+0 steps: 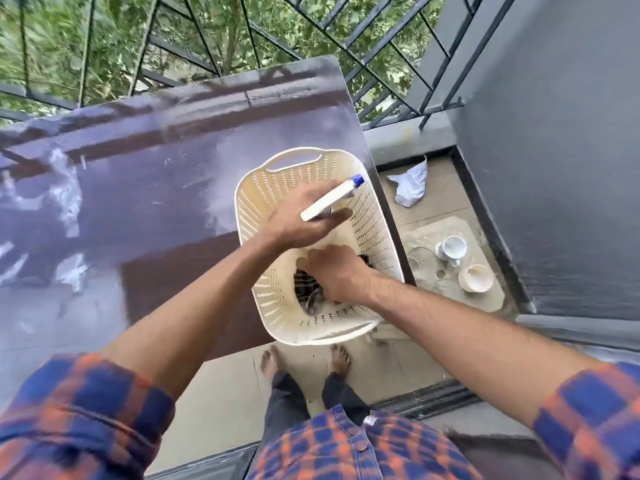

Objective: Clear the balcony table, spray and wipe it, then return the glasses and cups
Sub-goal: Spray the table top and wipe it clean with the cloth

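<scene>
A cream perforated basket (pixel 277 188) stands on the right end of the dark brown balcony table (pixel 138 188). My left hand (pixel 298 220) holds a white spray bottle with a blue nozzle (pixel 336 197) over the basket. My right hand (pixel 337 275) reaches down inside the basket and grips a dark checked cloth (pixel 306 285) lying at its bottom. On the floor to the right of the table stand a white cup (pixel 452 249), a cream cup (pixel 476 278) and a clear glass (pixel 420 259). The tabletop shows wet, streaky patches.
A black metal railing (pixel 398 64) with greenery behind runs along the far side. A grey wall (pixel 554 150) closes the right. A crumpled white paper (pixel 410 185) lies on the floor near the corner. My bare feet (pixel 304 358) stand on the tiles at the table's near edge.
</scene>
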Motion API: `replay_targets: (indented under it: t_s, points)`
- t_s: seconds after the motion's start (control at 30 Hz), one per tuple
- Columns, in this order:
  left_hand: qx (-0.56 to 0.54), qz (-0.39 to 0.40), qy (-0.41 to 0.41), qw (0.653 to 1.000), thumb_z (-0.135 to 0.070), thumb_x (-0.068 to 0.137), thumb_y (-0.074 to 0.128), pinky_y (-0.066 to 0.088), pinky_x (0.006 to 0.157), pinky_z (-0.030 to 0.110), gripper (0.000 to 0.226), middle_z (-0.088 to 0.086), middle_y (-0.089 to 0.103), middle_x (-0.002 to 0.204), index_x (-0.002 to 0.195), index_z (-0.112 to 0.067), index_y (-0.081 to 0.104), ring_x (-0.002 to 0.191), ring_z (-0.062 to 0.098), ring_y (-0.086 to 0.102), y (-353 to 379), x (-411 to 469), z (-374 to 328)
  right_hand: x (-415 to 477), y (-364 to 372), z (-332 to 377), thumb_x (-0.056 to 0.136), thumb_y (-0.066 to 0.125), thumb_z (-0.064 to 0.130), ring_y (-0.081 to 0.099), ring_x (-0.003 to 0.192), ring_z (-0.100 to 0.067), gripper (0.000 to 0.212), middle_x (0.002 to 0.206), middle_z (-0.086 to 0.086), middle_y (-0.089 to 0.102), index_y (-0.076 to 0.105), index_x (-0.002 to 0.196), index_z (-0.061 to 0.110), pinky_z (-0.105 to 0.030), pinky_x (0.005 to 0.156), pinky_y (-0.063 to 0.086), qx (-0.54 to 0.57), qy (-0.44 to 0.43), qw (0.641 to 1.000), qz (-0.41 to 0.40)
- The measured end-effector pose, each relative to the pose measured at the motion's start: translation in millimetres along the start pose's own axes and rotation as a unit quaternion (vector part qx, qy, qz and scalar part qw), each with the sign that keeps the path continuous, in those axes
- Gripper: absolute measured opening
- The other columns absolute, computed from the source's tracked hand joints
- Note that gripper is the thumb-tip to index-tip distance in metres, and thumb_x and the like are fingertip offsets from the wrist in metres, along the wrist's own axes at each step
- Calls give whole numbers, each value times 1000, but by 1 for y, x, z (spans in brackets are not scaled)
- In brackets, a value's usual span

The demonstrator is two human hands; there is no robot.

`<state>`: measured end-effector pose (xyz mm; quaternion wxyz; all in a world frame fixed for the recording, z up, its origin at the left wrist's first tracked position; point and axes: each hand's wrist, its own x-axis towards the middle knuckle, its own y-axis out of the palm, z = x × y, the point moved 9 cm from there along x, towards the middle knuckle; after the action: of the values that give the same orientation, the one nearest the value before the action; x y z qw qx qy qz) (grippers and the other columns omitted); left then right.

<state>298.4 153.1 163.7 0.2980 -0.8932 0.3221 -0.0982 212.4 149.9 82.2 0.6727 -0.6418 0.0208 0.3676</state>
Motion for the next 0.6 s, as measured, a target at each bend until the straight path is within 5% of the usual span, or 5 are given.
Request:
replay_targets:
  t_s: [0.13, 0.2, 0.3, 0.43, 0.6]
  points:
    - [50, -30, 15, 998, -30, 97, 61, 47, 80, 45, 17, -3, 70, 89, 105, -17, 69, 83, 25, 60, 10, 8, -10, -1, -3, -3, 82, 69, 11, 58, 74, -23, 36, 88, 0, 55, 53, 114, 18, -34, 58, 46, -3, 4, 999, -32]
    - [-66, -47, -23, 996, -25, 98, 61, 52, 80, 49, 18, 9, 72, 93, 107, -11, 68, 85, 24, 66, 6, 9, -7, -4, -6, -4, 85, 65, 9, 61, 75, -24, 31, 84, 2, 55, 55, 113, 19, -35, 60, 49, 4, 2, 999, -37]
    - [-210, -115, -71, 968, -16, 99, 60, 52, 84, 27, 25, 10, 70, 110, 118, -1, 65, 96, 13, 64, -14, 4, -9, -10, -11, -9, 88, 59, 14, 65, 83, -24, 26, 89, 4, 63, 60, 111, 25, -37, 70, 56, 45, 8, 999, -24]
    - [-245, -186, -22, 951, -2, 100, 55, 53, 76, 23, 16, 13, 68, 117, 113, 1, 64, 89, 21, 65, -67, -14, -47, -27, -39, -18, 76, 71, 26, 65, 96, -19, 48, 106, 10, 71, 63, 121, 41, -32, 80, 51, 131, 34, 990, -25]
    - [-317, -294, -37, 901, -18, 101, 56, 54, 71, 34, 15, 12, 71, 113, 110, -8, 62, 86, 21, 67, -154, -58, -60, -56, -95, -33, 66, 78, 34, 63, 98, -12, 65, 106, 15, 67, 62, 128, 44, -28, 87, 51, 267, 88, 957, -69]
